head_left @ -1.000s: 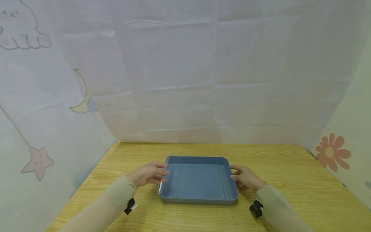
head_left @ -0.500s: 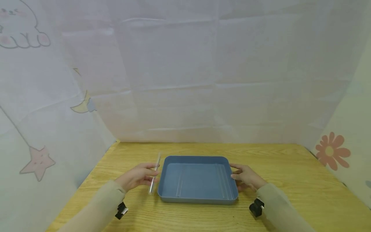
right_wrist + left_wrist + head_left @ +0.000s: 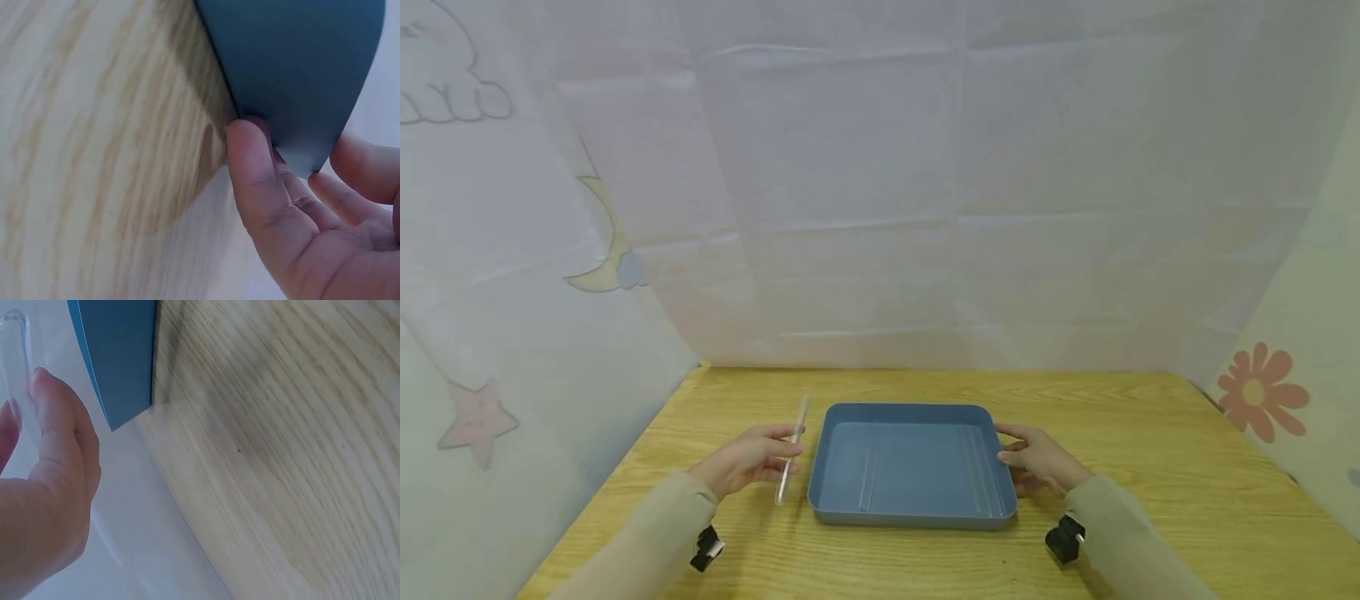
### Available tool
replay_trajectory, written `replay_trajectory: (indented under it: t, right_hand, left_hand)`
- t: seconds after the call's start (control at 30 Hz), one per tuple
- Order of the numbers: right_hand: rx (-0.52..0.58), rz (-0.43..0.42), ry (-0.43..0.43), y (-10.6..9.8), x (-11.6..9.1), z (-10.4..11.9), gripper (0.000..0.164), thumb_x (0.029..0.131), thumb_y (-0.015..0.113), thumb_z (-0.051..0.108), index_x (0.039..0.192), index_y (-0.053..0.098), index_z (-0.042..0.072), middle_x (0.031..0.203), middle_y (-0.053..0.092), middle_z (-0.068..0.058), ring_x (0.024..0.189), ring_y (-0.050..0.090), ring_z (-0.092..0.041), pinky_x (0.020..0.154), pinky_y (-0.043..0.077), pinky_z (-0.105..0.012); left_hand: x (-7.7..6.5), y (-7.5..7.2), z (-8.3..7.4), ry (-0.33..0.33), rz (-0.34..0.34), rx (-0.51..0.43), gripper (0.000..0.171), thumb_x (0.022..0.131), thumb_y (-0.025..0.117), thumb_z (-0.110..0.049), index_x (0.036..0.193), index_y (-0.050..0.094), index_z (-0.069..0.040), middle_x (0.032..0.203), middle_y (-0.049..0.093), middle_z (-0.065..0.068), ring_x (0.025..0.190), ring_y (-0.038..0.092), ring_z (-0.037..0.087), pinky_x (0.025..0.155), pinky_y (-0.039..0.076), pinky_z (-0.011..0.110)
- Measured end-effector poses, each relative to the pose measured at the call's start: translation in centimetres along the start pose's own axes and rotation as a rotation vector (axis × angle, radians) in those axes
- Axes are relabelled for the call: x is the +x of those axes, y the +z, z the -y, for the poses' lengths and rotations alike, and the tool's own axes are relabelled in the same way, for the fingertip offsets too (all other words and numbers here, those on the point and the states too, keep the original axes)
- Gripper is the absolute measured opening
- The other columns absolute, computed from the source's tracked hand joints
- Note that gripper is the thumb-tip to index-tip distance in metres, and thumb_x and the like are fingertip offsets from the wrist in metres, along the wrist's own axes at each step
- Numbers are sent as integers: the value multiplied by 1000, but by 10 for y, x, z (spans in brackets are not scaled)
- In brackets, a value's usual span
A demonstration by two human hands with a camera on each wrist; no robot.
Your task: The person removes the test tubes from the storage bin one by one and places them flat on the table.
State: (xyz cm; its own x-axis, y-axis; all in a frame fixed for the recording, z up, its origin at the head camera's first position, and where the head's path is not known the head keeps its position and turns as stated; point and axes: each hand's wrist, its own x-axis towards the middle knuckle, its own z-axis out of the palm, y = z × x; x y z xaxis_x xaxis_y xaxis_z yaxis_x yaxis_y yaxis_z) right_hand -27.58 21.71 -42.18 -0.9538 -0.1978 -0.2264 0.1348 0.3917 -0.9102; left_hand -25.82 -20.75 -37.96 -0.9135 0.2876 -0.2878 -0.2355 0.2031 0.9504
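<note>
A shallow blue rectangular tray (image 3: 917, 467) lies on the wooden table, with lengthwise ridges near the left and right of its floor. Just left of it, my left hand (image 3: 745, 458) pinches a thin clear plastic panel (image 3: 784, 482), seen nearly edge-on and tilted. In the left wrist view the panel's rounded end (image 3: 15, 344) rises past the fingertips, apart from the tray's wall (image 3: 122, 356). On the other side, my right hand (image 3: 1041, 461) holds the tray by its right wall; the right wrist view has fingers (image 3: 250, 153) against that wall (image 3: 300, 69), low down and at the edge.
The wood-grain table (image 3: 1112, 408) reaches back to a pale creased sheet (image 3: 880, 208). More printed sheet hangs at both sides, with a pink star (image 3: 478, 421) on the left and a red flower (image 3: 1262, 392) on the right. Small black wrist devices (image 3: 1063, 539) sit below the cuffs.
My left hand has carried the clear panel leftward, from over the tray's left wall to a short way beside it. The right hand and the tray have stayed put.
</note>
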Motion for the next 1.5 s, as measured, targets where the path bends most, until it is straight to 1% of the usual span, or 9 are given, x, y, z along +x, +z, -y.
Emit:
replay_trajectory:
  t: [0.13, 0.33, 0.5, 0.63, 0.83, 1.0, 1.17, 1.3, 1.5]
  right_hand:
    - [-1, -1, -3, 0, 0, 0, 59, 98, 53, -1, 150, 27, -4, 133, 43, -39, 84, 64, -24, 59, 54, -39]
    - [4, 1, -2, 1, -1, 1, 59, 98, 53, -1, 150, 26, -4, 132, 44, -38, 83, 64, -23, 59, 53, -39]
    - [11, 4, -5, 1, -2, 1, 59, 98, 52, -1, 150, 26, -5, 133, 43, -39, 85, 64, -24, 60, 54, -39]
    - [14, 4, -5, 0, -2, 0, 58, 98, 52, 0, 150, 26, -5, 134, 42, -40, 84, 64, -24, 60, 54, -39]
    - [8, 13, -4, -2, -2, 0, 59, 99, 52, 2, 151, 26, -4, 135, 43, -39, 82, 65, -25, 60, 54, -40]
    - [2, 17, -3, -3, -2, 0, 59, 99, 52, 3, 151, 25, -3, 136, 42, -38, 82, 66, -25, 61, 54, -40]
    - [-11, 19, -6, -3, -2, -1, 59, 99, 52, 3, 152, 25, -2, 136, 41, -39, 81, 65, -25, 60, 54, -40]
    - [-3, 16, -3, -3, -1, -1, 59, 99, 53, 3, 152, 25, -2, 137, 41, -39, 81, 65, -25, 60, 54, -40]
    - [-2, 15, 6, -3, -1, -2, 59, 99, 53, 3, 152, 26, -2, 135, 43, -38, 84, 66, -26, 62, 54, -40]
  left_hand:
    - [1, -3, 1, 2, -26, 8, 60, 97, 56, -5, 148, 28, 10, 115, 55, 22, 78, 64, 17, 69, 54, 28]
    - [0, -7, 2, 0, -34, 29, 61, 97, 57, -5, 148, 26, 10, 115, 56, 22, 79, 64, 19, 71, 55, 30]
    - [1, -10, 5, -7, -59, 43, 62, 97, 57, -4, 149, 26, 9, 121, 54, 28, 80, 65, 20, 73, 56, 33]
    - [4, -10, 8, -20, -80, 54, 62, 96, 58, -3, 149, 28, 7, 123, 53, 28, 80, 65, 20, 71, 56, 32]
    - [8, -8, 12, -44, -103, 59, 63, 96, 59, -4, 150, 28, 5, 118, 55, 24, 79, 65, 19, 64, 56, 26]
    - [11, -8, 13, -68, -127, 52, 61, 95, 60, -4, 149, 31, 4, 108, 59, 21, 75, 65, 18, 60, 55, 24]
    - [15, -7, 14, -86, -159, 57, 59, 95, 61, -3, 147, 35, 4, 108, 61, 21, 74, 64, 18, 59, 54, 24]
    - [18, -7, 16, -85, -172, 74, 59, 94, 62, -3, 146, 35, 5, 108, 62, 19, 73, 63, 17, 58, 53, 23]
    - [21, -6, 19, -82, -168, 76, 60, 93, 62, -2, 146, 35, 8, 101, 65, 15, 66, 59, 13, 54, 51, 21]
